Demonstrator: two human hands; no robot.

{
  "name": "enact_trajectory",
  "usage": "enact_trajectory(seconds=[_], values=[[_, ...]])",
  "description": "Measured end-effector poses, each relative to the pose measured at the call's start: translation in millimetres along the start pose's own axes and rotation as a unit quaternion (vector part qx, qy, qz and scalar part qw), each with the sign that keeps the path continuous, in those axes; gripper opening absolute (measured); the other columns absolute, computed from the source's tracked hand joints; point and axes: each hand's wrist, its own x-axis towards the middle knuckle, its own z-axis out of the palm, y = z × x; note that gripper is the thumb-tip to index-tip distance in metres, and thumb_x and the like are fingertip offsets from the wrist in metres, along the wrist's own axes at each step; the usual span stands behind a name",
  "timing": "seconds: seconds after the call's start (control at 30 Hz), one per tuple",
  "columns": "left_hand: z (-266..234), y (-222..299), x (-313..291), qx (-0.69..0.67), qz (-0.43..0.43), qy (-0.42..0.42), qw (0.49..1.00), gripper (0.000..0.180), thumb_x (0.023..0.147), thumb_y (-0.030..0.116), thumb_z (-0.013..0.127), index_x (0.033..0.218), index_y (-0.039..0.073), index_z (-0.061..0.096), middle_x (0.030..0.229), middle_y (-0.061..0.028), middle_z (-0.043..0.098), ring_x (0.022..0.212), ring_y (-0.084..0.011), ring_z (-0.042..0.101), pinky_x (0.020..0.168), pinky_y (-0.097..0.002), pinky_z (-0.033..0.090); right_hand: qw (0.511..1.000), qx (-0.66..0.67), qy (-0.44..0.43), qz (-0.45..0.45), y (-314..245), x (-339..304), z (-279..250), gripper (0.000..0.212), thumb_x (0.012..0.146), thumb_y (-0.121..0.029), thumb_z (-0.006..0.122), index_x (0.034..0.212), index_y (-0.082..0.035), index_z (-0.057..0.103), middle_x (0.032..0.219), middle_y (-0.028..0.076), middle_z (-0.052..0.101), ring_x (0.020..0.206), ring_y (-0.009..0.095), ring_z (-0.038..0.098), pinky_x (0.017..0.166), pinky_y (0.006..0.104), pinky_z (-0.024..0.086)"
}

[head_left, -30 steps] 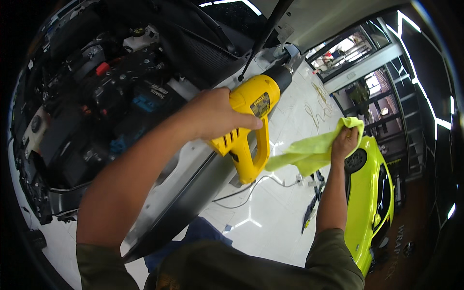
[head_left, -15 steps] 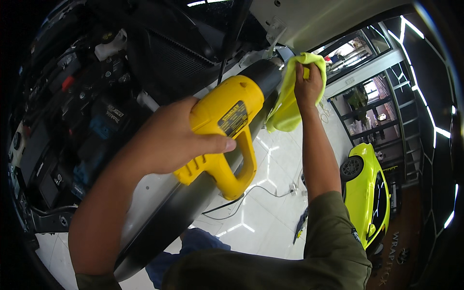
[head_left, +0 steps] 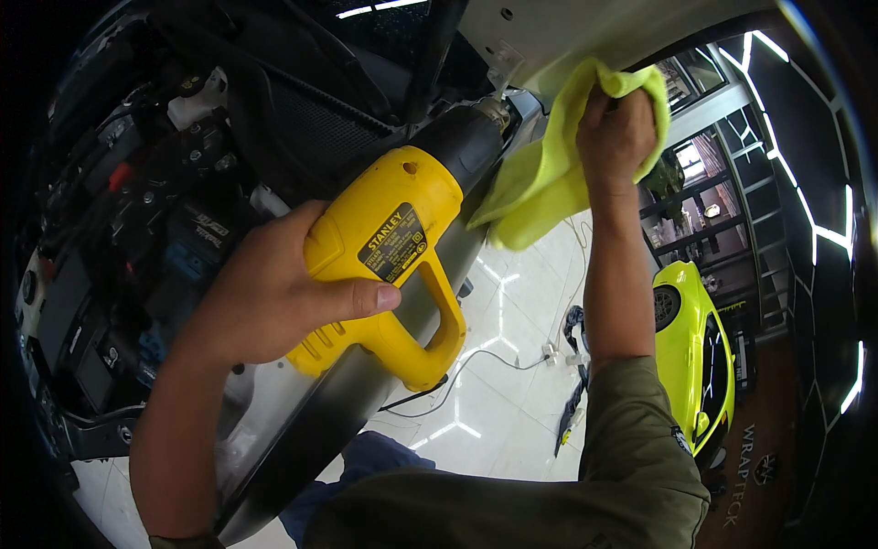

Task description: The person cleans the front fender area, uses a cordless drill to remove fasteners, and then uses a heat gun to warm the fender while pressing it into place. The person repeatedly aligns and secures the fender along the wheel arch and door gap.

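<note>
A yellow heat gun [head_left: 389,242] with a black front and a metal nozzle lies across the car's dark fender [head_left: 338,416]. My left hand [head_left: 274,284] is closed round the rear of its body, thumb on the side. The nozzle points up and away, close to the fender's far end by the raised panel [head_left: 549,37]. To the right, my right hand [head_left: 622,133] grips a lime-yellow cloth [head_left: 540,188], which hangs in folds beside the nozzle. Part of the fingers is hidden by the cloth.
On the left lies the car's open engine bay [head_left: 165,210], with black parts and hoses. A grey cord [head_left: 498,359] runs over the white tiled floor [head_left: 439,430] to a socket block [head_left: 551,352]. A lime-green car [head_left: 692,357] stands at the right.
My right hand has moved up and to the right with the cloth, which now spreads wider. My left hand and the heat gun have shifted slightly left and down in the view.
</note>
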Motion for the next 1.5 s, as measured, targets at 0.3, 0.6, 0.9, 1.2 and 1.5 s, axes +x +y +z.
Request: enact_trajectory(seconds=[0.3, 0.6, 0.9, 1.2, 1.5], values=[[-12, 13, -34, 0.034, 0.009, 0.011, 0.999, 0.07, 0.071, 0.041, 0.082, 0.118, -0.002, 0.053, 0.101, -0.0148, 0.064, 0.088, -0.0221, 0.065, 0.078, -0.0312, 0.054, 0.995, -0.016, -0.081, 0.049, 2, -17, -2, 0.011, 0.082, -0.011, 0.068, 0.087, -0.005, 0.061, 0.075, 0.014, 0.06, 0.066, 0.033, 0.061, 0.061, 0.0407, 0.048], [-27, 17, -87, 0.075, 0.033, 0.027, 0.996, 0.068, 0.07, 0.041, 0.081, 0.117, 0.0, 0.055, 0.101, -0.015, 0.064, 0.091, -0.0238, 0.065, 0.081, -0.0344, 0.052, 0.989, -0.098, 0.081, -0.071, -57, 147, -110, 0.014, 0.086, -0.02, 0.07, 0.087, -0.006, 0.066, 0.074, 0.008, 0.064, 0.06, 0.023, 0.064, 0.057, 0.033, 0.049], [-15, -7, -78, 0.051, 0.01, -0.013, 0.999, 0.075, 0.068, 0.044, 0.082, 0.116, -0.006, 0.055, 0.101, -0.0181, 0.066, 0.087, -0.0245, 0.067, 0.077, -0.0319, 0.053, 0.991, 0.023, 0.055, 0.121, -1, -3, -166, 0.017, 0.093, -0.012, 0.063, 0.105, 0.0, 0.066, 0.096, 0.007, 0.067, 0.081, 0.015, 0.064, 0.077, 0.0287, 0.053], [7, -6, -22, 0.041, -0.055, -0.067, 0.995, 0.072, 0.073, 0.044, 0.079, 0.123, 0.0, 0.051, 0.111, -0.015, 0.063, 0.101, -0.0248, 0.064, 0.085, -0.0324, 0.052, 0.936, 0.056, 0.023, 0.346, 43, -79, -181, 0.023, 0.098, -0.015, 0.057, 0.114, -0.001, 0.063, 0.103, 0.005, 0.066, 0.091, 0.012, 0.06, 0.084, 0.0265, 0.048], [22, 3, 24, 0.019, -0.072, -0.047, 0.996, 0.071, 0.073, 0.043, 0.08, 0.123, 0.0, 0.052, 0.109, -0.0152, 0.064, 0.099, -0.0244, 0.065, 0.084, -0.0339, 0.052, 0.93, 0.091, -0.086, 0.345, 49, -179, -20, 0.019, 0.096, -0.018, 0.059, 0.101, -0.001, 0.064, 0.087, 0.008, 0.065, 0.079, 0.016, 0.059, 0.074, 0.0295, 0.046]])
